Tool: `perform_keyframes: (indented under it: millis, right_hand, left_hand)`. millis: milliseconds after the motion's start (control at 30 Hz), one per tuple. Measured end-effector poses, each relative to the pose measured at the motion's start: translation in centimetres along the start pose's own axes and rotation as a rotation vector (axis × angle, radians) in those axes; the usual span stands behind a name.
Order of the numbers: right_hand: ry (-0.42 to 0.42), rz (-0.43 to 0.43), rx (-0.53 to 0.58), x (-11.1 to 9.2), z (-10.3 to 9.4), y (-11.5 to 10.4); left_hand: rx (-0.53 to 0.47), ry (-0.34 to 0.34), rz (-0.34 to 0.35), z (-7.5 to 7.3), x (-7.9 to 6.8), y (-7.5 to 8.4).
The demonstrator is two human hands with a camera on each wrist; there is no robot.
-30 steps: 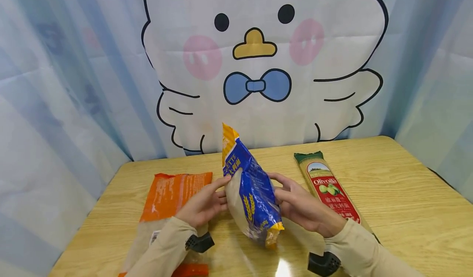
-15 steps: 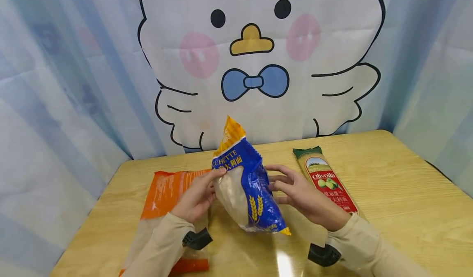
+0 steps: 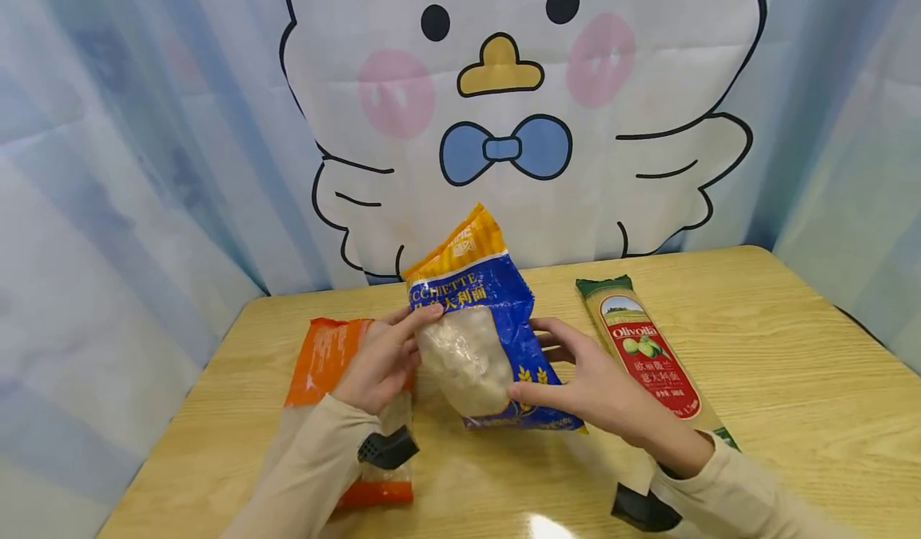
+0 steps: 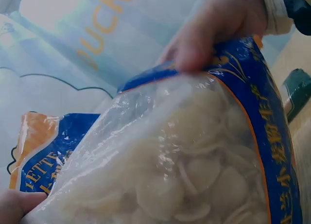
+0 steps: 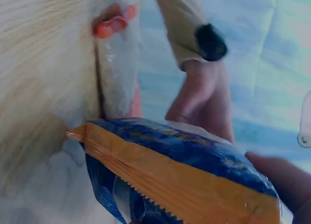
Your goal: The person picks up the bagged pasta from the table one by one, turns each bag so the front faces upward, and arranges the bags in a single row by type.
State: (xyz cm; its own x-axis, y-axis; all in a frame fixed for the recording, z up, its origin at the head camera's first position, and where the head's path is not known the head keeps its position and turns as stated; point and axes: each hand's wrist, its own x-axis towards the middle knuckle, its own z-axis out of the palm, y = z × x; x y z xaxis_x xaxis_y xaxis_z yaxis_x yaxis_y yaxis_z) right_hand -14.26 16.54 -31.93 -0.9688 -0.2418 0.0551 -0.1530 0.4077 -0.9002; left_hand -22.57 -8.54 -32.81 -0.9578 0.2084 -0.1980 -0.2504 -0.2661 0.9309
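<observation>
A blue and yellow bag of pasta (image 3: pixel 468 347) is held up over the table, tilted, its printed front facing the head camera. Pale round pasta pieces (image 4: pixel 194 180) show through its window in the left wrist view. My left hand (image 3: pixel 381 363) grips the bag's left edge, thumb on the front. At the lower right, my right hand (image 3: pixel 597 379) holds it with the thumb across the front and the other fingers partly hidden behind. The right wrist view shows the bag's yellow crimped end (image 5: pixel 165 170) close up.
An orange-topped clear bag (image 3: pixel 327 363) lies on the table (image 3: pixel 475 483) at left, partly under my left forearm. A long green, red and clear packet of Olivoilà pasta (image 3: pixel 655 371) lies at right. A cartoon-printed curtain (image 3: pixel 496 227) hangs behind the table.
The bag of pasta has turned from edge-on to show its front and risen slightly. My right hand has shifted, its thumb now on the front. The head view has tipped slightly downward.
</observation>
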Motion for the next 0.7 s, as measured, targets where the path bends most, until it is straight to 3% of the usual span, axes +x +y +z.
perform_keyframes:
  millis: [133, 467, 567, 700]
  right_hand:
    - [0.024, -0.042, -0.016, 0.2, 0.6, 0.5]
    - [0.011, 0.015, 0.087, 0.5, 0.7, 0.7]
    - [-0.011, 0.045, 0.121, 0.4, 0.6, 0.5]
    - [-0.058, 0.073, 0.178, 0.4, 0.0, 0.3]
  left_hand:
    - [0.026, -0.022, -0.002, 0.0, 0.2, 0.1]
    - [0.050, -0.072, -0.006, -1.2, 0.6, -0.1]
    - [0.020, -0.103, 0.001, -1.6, 0.8, -0.4]
    - [-0.086, -0.197, -0.008, -2.1, 1.1, -0.8]
